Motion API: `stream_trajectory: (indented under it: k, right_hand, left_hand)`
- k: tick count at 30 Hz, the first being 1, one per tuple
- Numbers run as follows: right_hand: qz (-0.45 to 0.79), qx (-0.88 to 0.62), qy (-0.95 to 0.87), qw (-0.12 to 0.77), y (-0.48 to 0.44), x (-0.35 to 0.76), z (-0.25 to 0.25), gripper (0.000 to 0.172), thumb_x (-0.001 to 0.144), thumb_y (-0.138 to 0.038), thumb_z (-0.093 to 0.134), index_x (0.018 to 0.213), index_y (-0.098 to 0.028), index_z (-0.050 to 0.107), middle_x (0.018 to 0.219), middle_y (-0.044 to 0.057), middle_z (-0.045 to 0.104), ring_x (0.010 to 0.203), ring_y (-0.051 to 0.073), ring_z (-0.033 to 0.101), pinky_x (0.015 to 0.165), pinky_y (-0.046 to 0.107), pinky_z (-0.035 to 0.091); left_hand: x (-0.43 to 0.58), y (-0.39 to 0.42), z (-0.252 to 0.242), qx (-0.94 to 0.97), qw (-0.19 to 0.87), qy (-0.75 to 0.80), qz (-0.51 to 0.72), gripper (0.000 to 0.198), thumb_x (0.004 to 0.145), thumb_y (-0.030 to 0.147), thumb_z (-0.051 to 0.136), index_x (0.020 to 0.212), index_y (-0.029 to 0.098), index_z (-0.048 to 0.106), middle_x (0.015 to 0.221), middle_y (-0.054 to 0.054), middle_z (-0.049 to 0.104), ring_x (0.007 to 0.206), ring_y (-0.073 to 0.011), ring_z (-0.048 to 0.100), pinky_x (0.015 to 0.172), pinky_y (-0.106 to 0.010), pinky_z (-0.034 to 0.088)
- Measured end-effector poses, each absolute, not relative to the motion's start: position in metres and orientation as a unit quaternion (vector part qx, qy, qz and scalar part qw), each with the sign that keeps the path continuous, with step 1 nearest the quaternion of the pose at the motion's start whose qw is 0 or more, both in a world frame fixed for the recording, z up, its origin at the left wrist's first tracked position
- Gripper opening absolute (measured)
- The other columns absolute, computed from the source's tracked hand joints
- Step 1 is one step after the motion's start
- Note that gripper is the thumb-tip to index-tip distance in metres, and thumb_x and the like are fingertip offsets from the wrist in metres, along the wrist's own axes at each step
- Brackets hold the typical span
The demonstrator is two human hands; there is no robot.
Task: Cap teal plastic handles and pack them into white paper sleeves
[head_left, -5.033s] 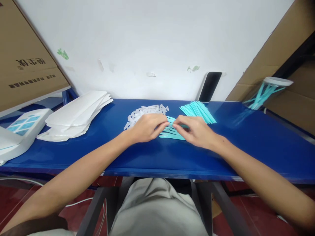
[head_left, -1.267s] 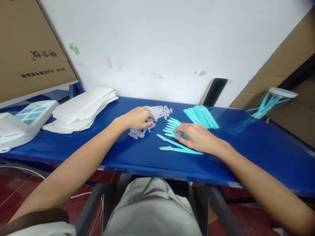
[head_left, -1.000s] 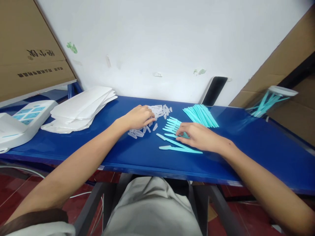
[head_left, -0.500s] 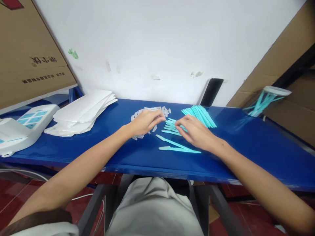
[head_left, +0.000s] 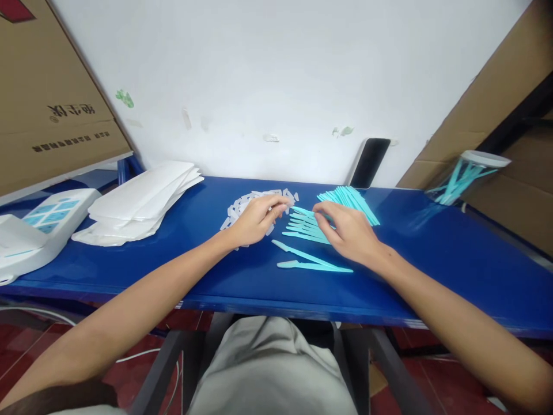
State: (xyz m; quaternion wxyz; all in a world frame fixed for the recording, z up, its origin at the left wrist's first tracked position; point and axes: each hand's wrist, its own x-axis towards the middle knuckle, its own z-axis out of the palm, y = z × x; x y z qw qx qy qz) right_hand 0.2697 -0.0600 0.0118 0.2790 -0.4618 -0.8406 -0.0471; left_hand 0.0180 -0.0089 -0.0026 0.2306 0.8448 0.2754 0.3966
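My right hand (head_left: pixel 348 227) pinches a turquoise eyebrow razor (head_left: pixel 305 211) near its handle, its blade end pointing left. My left hand (head_left: pixel 261 218) has thumb and forefinger closed on a small translucent blade cap (head_left: pixel 292 202), right by the razor's tip; whether the two touch I cannot tell. Behind and under my left hand lies a pile of loose white caps (head_left: pixel 239 206). A row of turquoise razors (head_left: pixel 306 231) fans out below the held one. Nearer me, two razors (head_left: pixel 311 266) lie apart, converging at their handle ends.
A further bundle of turquoise sticks (head_left: pixel 352 202) lies behind my right hand. A dark phone (head_left: pixel 372 161) leans on the wall. A clear tub (head_left: pixel 462 178) stands at right. White paper sleeves (head_left: pixel 138 199) and a white device (head_left: pixel 56 222) lie left, beside a cardboard box (head_left: pixel 56 104).
My right hand has shifted slightly right, and a razor now shows between it and my left hand. My left hand stays near the same place, a cap now visible at its fingertips.
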Motion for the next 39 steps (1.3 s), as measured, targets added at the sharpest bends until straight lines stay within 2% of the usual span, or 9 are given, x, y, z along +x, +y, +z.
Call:
stream_trajectory:
  k: [8, 12, 17, 25, 27, 29, 33, 35, 39]
  right_hand:
    - [-0.104, -0.423, -0.843, 0.316, -0.053, 0.274, 0.011, 0.029, 0.107, -0.034, 0.041, 0.114, -0.02, 0.066, 0.103, 0.013, 0.068, 0.097, 0.029, 0.062, 0.085, 0.041, 0.046]
    - [-0.11, -0.413, -0.844, 0.324, -0.052, 0.276, 0.01, 0.028, 0.107, -0.033, 0.042, 0.114, -0.019, 0.066, 0.104, 0.013, 0.067, 0.097, 0.029, 0.061, 0.085, 0.041, 0.047]
    - [-0.102, -0.412, -0.846, 0.322, -0.053, 0.274, 0.01, 0.026, 0.106, -0.032, 0.043, 0.114, -0.022, 0.066, 0.103, 0.013, 0.067, 0.097, 0.029, 0.062, 0.085, 0.042, 0.048]
    - [-0.087, -0.387, -0.86, 0.321, -0.058, 0.263, 0.003, 0.025, 0.106, -0.03, 0.043, 0.109, -0.022, 0.067, 0.098, 0.012, 0.067, 0.092, 0.027, 0.063, 0.083, 0.04, 0.05]
    - [-0.076, -0.393, -0.859, 0.319, -0.06, 0.261, 0.004, 0.026, 0.106, -0.03, 0.043, 0.111, -0.021, 0.067, 0.101, 0.012, 0.068, 0.09, 0.026, 0.064, 0.08, 0.039, 0.05]
    - [-0.063, -0.398, -0.871, 0.28, -0.061, 0.26, 0.006, 0.029, 0.107, -0.03, 0.042, 0.112, -0.019, 0.068, 0.101, 0.012, 0.07, 0.087, 0.024, 0.065, 0.076, 0.036, 0.048]
    - [-0.068, -0.373, -0.912, 0.156, -0.063, 0.261, 0.009, 0.034, 0.107, -0.029, 0.041, 0.105, -0.017, 0.073, 0.093, 0.011, 0.075, 0.084, 0.025, 0.066, 0.075, 0.037, 0.045]
    - [-0.073, -0.361, -0.922, 0.118, -0.063, 0.261, 0.011, 0.034, 0.107, -0.027, 0.042, 0.102, -0.016, 0.074, 0.092, 0.011, 0.076, 0.085, 0.026, 0.066, 0.076, 0.038, 0.044]
    - [-0.072, -0.347, -0.931, 0.085, -0.064, 0.262, 0.015, 0.035, 0.106, -0.028, 0.043, 0.097, -0.017, 0.075, 0.085, 0.01, 0.074, 0.079, 0.024, 0.064, 0.073, 0.036, 0.043]
  left_hand:
    - [0.018, -0.008, -0.001, 0.819, 0.262, 0.292, 0.419, 0.035, 0.106, 0.039, 0.048, 0.12, 0.015, 0.07, 0.088, -0.005, 0.072, 0.072, -0.0144, 0.065, 0.067, -0.025, 0.053]
    - [0.019, -0.007, 0.0, 0.806, 0.27, 0.303, 0.431, 0.038, 0.106, 0.041, 0.048, 0.119, 0.014, 0.071, 0.081, -0.004, 0.07, 0.068, -0.0145, 0.063, 0.065, -0.026, 0.052]
    - [0.02, -0.011, 0.001, 0.83, 0.266, 0.284, 0.399, 0.034, 0.105, 0.039, 0.049, 0.114, 0.015, 0.072, 0.089, -0.006, 0.073, 0.074, -0.0155, 0.066, 0.066, -0.026, 0.052]
    - [0.037, -0.017, 0.001, 0.843, 0.253, 0.275, 0.386, 0.032, 0.105, 0.037, 0.049, 0.108, 0.016, 0.072, 0.082, -0.004, 0.072, 0.072, -0.0152, 0.066, 0.069, -0.026, 0.052]
    - [0.031, -0.012, 0.005, 0.862, 0.224, 0.274, 0.364, 0.038, 0.107, 0.042, 0.045, 0.117, 0.017, 0.071, 0.095, -0.006, 0.076, 0.081, -0.0167, 0.069, 0.074, -0.027, 0.052]
    - [0.02, -0.006, 0.01, 0.885, 0.14, 0.295, 0.331, 0.044, 0.109, 0.044, 0.038, 0.126, 0.018, 0.069, 0.109, -0.008, 0.076, 0.094, -0.0203, 0.07, 0.083, -0.03, 0.052]
    - [-0.001, 0.002, 0.014, 0.923, -0.05, 0.343, 0.167, 0.044, 0.106, 0.043, 0.04, 0.11, 0.015, 0.074, 0.106, -0.012, 0.073, 0.1, -0.0282, 0.066, 0.084, -0.037, 0.05]
    - [-0.006, 0.003, 0.015, 0.925, -0.08, 0.355, 0.108, 0.042, 0.103, 0.045, 0.047, 0.1, 0.015, 0.076, 0.102, -0.013, 0.071, 0.098, -0.0292, 0.065, 0.083, -0.037, 0.05]
    - [-0.007, 0.001, 0.019, 0.925, -0.067, 0.361, 0.095, 0.037, 0.096, 0.049, 0.057, 0.098, 0.017, 0.076, 0.1, -0.013, 0.069, 0.097, -0.0295, 0.062, 0.084, -0.039, 0.048]
